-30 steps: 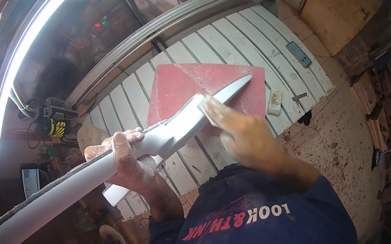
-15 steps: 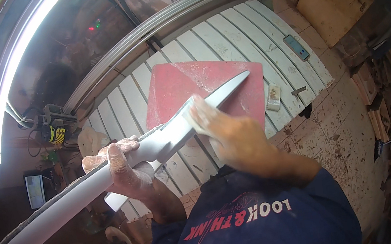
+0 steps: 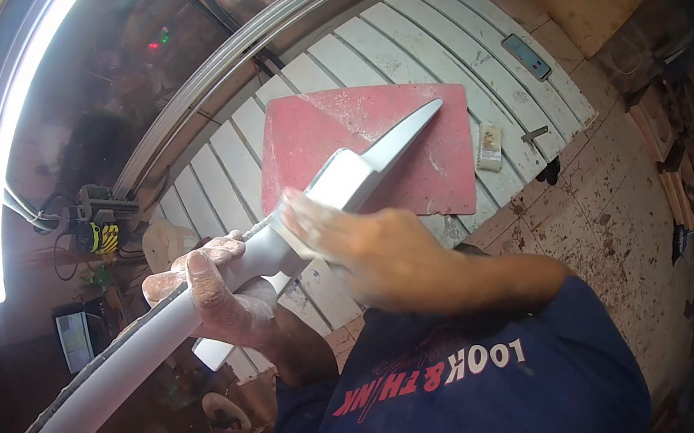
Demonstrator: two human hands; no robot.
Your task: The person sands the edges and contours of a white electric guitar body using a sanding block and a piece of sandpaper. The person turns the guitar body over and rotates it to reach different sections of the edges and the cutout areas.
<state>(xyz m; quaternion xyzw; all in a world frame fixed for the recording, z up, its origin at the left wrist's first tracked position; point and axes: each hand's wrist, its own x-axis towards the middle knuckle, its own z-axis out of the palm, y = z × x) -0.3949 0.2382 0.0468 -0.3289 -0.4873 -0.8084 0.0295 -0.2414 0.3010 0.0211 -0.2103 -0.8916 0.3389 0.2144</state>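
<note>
A long white shaped piece [image 3: 346, 177], with a curved shaft and a narrow tapered tip, runs from the lower left up toward the right. Around its shaft my left hand [image 3: 221, 290], dusty white, is closed, thumb on top. My right hand [image 3: 360, 245] presses a thin pale pad [image 3: 296, 239], perhaps sandpaper, onto the piece just beyond my left hand; the fingers hide most of the pad. Beneath the tip lies a red, dust-marked board [image 3: 310, 138].
The board lies on a white slatted table [image 3: 357, 57]. To its right are a small pale block-like item [image 3: 489, 147], a grey phone-like device [image 3: 527, 57] and a small metal piece [image 3: 535, 134]. A metal rail [image 3: 254, 45] crosses behind. A lit tube lamp [image 3: 7, 130] hangs left.
My right hand has slid with the pad along the piece, down and left toward my left hand, uncovering the wide flat part. My left hand keeps its hold on the shaft.
</note>
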